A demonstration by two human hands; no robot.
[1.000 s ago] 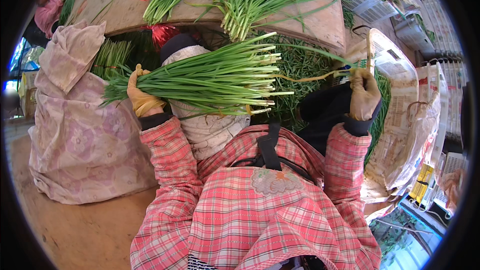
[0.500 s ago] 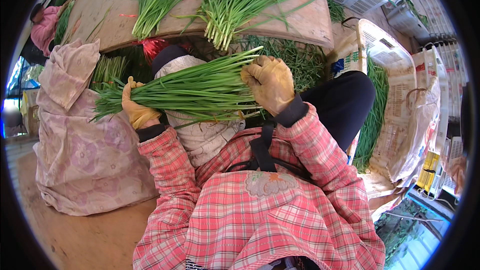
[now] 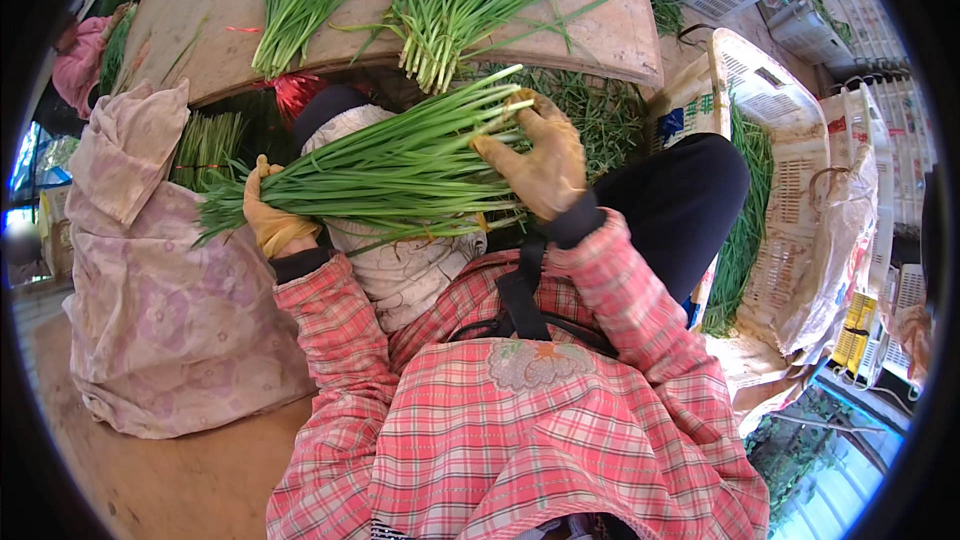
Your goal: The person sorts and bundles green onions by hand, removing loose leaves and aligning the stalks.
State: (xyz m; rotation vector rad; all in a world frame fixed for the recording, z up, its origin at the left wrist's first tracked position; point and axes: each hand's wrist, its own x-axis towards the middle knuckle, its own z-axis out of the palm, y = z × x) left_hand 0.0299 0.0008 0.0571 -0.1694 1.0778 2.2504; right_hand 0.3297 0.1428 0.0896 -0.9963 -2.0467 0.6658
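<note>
A thick bunch of green chives (image 3: pixel 390 170) lies slantwise over my lap, pale stem ends toward the right. My left hand (image 3: pixel 268 215), in a stained yellowish glove, is wrapped round the leafy part at the left. At the stem ends is my right hand (image 3: pixel 543 160), gloved the same way. Its thumb and fingers are spread apart around a few stems, touching or very close to them. Two more chive piles, one (image 3: pixel 310 0) on the left and one (image 3: pixel 470 5) on the right, rest on the wooden board ahead.
The wooden board (image 3: pixel 215 40) spans the far side, with red ties (image 3: pixel 295 95) below its edge. Loose green trimmings (image 3: pixel 600 125) lie beneath it. A white crate (image 3: pixel 775 90) with chives stands at right, a flowered cloth (image 3: pixel 170 310) at left. Another person's pink sleeve (image 3: pixel 80 60) shows far left.
My right hand has gone from curled fingers to spread ones at the stem ends. The stems there look more fanned out. My left hand keeps its hold.
</note>
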